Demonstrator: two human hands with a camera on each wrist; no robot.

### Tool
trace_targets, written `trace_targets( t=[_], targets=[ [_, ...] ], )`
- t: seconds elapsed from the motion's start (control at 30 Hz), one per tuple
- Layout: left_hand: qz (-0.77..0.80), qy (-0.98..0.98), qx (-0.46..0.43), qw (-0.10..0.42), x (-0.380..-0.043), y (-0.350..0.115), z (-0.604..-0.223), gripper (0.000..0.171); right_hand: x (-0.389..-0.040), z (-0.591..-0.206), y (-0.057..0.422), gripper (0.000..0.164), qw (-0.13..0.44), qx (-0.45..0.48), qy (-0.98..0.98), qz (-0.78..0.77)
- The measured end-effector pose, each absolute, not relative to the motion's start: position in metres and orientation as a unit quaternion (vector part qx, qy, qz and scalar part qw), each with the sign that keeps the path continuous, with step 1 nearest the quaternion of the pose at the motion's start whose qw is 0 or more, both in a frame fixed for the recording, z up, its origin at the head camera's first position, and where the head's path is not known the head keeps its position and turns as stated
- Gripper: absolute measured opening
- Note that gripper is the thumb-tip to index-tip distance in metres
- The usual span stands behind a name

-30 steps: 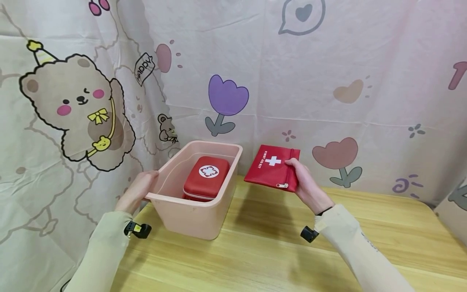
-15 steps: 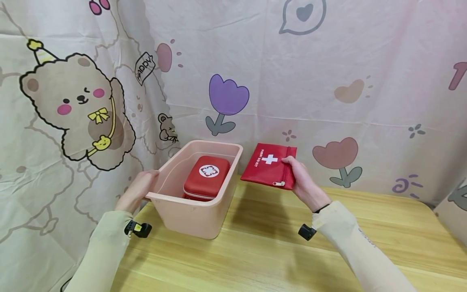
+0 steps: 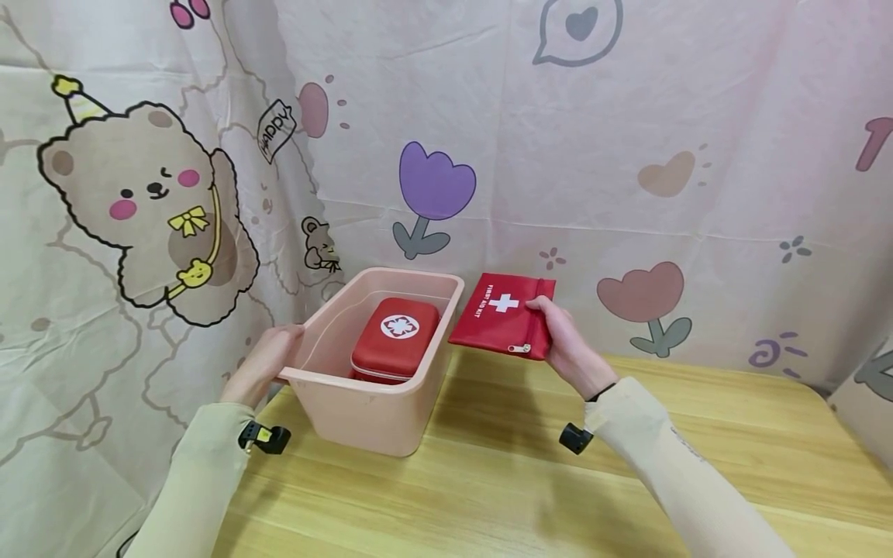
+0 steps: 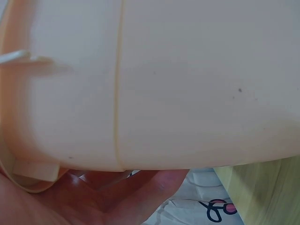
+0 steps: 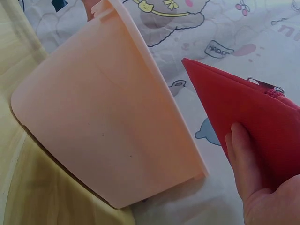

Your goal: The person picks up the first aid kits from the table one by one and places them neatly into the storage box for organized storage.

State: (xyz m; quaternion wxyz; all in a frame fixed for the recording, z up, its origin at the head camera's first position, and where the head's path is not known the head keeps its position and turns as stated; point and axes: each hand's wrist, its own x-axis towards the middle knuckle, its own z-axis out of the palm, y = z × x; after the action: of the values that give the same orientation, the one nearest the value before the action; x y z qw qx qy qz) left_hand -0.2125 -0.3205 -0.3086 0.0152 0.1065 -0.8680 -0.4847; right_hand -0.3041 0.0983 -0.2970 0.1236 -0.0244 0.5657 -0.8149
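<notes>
A flat red zip pouch [image 3: 488, 322] with a white cross and "FIRST AID KIT" on it hangs in the air just right of the bin. My right hand [image 3: 568, 341] pinches its right end, thumb on top and fingers underneath; the right wrist view shows those fingers [image 5: 243, 154] along the pouch's underside. On the table stands a pink plastic bin [image 3: 356, 415]. Inside it lies a red zipped case [image 3: 396, 341] with a round white emblem. My left hand [image 3: 261, 360] grips the bin's near left rim, with its fingers beneath the edge in the left wrist view.
The wooden table [image 3: 488, 496] extends to the right and front of the bin. A printed cloth [image 3: 572, 155] hangs behind and along the left side, close to the bin's back. Each wrist carries a small black camera.
My right hand has carried the red pouch leftward, closer to the bin's right rim. The left hand, the bin and the case inside have stayed in place.
</notes>
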Motion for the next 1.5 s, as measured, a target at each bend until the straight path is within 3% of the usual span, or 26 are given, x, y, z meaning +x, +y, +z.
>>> trace_targets(
  t=[1.5],
  targets=[
    [-0.484,-0.868,0.105,0.019,-0.212,-0.32,-0.308,0.063,-0.303,-0.293,0.036,0.048,0.157,-0.03,0.543,-0.824]
  ],
)
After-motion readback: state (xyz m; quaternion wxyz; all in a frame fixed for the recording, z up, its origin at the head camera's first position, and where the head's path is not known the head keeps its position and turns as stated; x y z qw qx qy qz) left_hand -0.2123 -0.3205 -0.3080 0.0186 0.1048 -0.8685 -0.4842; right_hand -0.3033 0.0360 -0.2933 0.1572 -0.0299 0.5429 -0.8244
